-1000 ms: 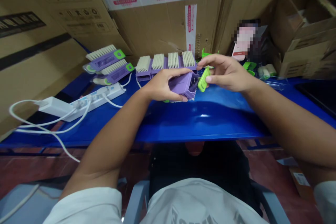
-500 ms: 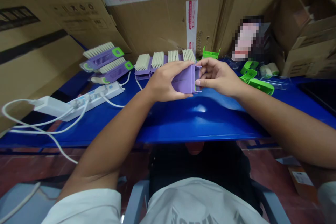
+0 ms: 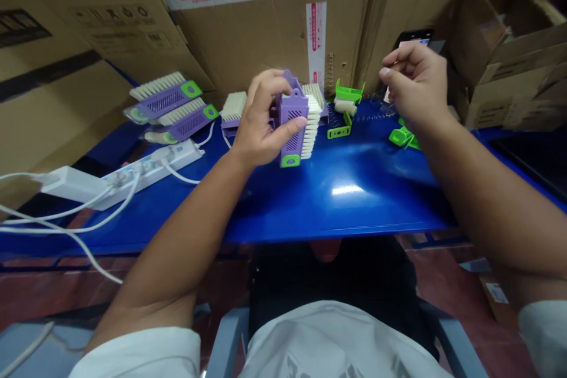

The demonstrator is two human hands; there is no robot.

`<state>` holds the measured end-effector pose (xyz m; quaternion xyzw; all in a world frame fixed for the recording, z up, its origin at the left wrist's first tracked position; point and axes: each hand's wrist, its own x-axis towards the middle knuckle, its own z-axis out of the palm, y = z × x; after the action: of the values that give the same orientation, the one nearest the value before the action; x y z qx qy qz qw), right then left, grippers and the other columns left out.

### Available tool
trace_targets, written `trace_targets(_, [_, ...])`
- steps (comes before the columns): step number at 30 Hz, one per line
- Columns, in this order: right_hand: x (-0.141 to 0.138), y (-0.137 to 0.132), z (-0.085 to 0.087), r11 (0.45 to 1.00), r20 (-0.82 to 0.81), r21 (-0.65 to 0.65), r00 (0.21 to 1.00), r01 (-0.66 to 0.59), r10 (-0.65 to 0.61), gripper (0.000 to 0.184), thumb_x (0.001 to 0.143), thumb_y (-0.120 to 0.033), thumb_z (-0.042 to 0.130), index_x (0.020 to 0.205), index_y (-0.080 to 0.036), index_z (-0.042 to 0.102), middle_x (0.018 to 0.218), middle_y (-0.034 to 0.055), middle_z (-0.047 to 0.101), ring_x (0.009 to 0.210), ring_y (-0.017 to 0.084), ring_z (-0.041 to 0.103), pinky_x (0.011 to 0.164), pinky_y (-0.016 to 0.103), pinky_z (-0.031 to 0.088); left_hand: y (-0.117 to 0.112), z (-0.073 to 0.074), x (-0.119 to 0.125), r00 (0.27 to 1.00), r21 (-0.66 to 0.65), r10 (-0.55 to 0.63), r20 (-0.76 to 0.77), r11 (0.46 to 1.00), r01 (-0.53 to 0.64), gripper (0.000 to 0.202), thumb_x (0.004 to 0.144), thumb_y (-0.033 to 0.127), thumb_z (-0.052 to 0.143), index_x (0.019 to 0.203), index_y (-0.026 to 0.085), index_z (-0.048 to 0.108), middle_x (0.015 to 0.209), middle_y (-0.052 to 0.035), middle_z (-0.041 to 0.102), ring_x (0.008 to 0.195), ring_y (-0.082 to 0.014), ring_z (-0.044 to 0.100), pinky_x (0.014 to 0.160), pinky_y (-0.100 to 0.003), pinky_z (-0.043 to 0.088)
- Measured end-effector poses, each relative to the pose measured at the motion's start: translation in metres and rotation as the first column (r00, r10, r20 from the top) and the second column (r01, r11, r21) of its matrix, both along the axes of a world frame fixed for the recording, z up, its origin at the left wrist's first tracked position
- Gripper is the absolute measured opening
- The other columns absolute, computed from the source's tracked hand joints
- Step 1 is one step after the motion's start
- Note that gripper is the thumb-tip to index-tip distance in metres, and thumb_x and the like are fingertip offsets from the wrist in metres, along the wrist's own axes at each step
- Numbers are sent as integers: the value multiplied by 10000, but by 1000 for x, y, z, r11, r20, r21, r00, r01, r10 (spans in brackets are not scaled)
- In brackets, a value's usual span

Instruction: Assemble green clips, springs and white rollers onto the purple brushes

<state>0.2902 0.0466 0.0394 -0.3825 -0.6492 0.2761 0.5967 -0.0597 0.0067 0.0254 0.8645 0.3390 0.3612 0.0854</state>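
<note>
My left hand grips a purple plastic scrub brush on its end, with white bristles facing right and a green cap at the bottom. Behind it stand more purple brushes, and one white bristle block shows past my fingers. My right hand hangs in the air to the right, fingers curled, with nothing visible in it. Below that hand lie green plastic clips. A green holder and a green slotted strip lie between my hands.
Two finished-looking purple brushes lie at the left of the blue table, beside a white power strip with cables. Cardboard boxes wall the back, and open ones stand at right. A phone stands behind my right hand.
Both hands held the purple piece before; now my right hand has let go and risen to the right. My left hand has turned the brush upright, bristles to the right.
</note>
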Motion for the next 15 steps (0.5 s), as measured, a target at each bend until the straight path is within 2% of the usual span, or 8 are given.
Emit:
trace_targets(3, [12, 5, 0, 987, 165, 21, 973, 160, -162, 285, 803, -446, 964, 902, -351, 715, 818, 51, 756, 886, 319, 677, 887, 559, 615, -1, 0, 2, 991, 116, 89, 100, 988, -101, 677, 1022, 856, 630, 1492, 370, 635, 1795, -83, 523, 1733, -433, 404, 1396, -719, 408])
trace_targets(5, [17, 0, 3, 976, 267, 41, 939, 214, -217, 173, 829, -351, 905, 879, -336, 741, 857, 73, 784, 963, 348, 696, 988, 596, 592, -1, 0, 2, 992, 138, 83, 93, 986, -96, 674, 1000, 867, 653, 1421, 341, 669, 1790, -74, 527, 1710, -431, 421, 1399, -731, 394])
trace_targets(7, [21, -6, 7, 973, 337, 49, 914, 224, -227, 103, 876, -319, 847, 885, -337, 746, 883, 82, 808, 1055, 374, 700, 1071, 616, 563, 0, 0, 2, 994, 160, 56, 90, 985, -70, 666, 983, 867, 677, 1330, 299, 690, 1785, -81, 526, 1687, -434, 432, 1394, -741, 389])
trace_targets(9, [25, -11, 13, 964, 398, 56, 880, 261, -261, 80, 907, -302, 802, 879, -328, 732, 919, 91, 838, 1051, 373, 702, 1085, 617, 555, 1, 0, 2, 996, 185, 18, 93, 982, -35, 634, 969, 856, 705, 1230, 278, 694, 1792, -77, 513, 1674, -435, 438, 1392, -738, 389])
trace_targets(12, [27, -12, 19, 918, 508, 87, 775, 388, -376, 60, 905, -214, 750, 915, -274, 750, 1048, 136, 880, 974, 341, 733, 1031, 563, 571, 0, 1, 3, 994, 224, -27, 103, 975, 4, 557, 973, 800, 744, 1140, 272, 685, 1786, -76, 519, 1670, -429, 459, 1391, -712, 404])
trace_targets(15, [30, -8, 20, 875, 624, 130, 647, 467, -438, 211, 891, -137, 703, 1058, -201, 813, 1166, 166, 893, 963, 319, 774, 1006, 508, 593, 0, 0, 4, 995, 239, -30, 93, 971, 7, 538, 962, 772, 788, 1111, 265, 687, 1776, -81, 529, 1649, -434, 486, 1349, -702, 463])
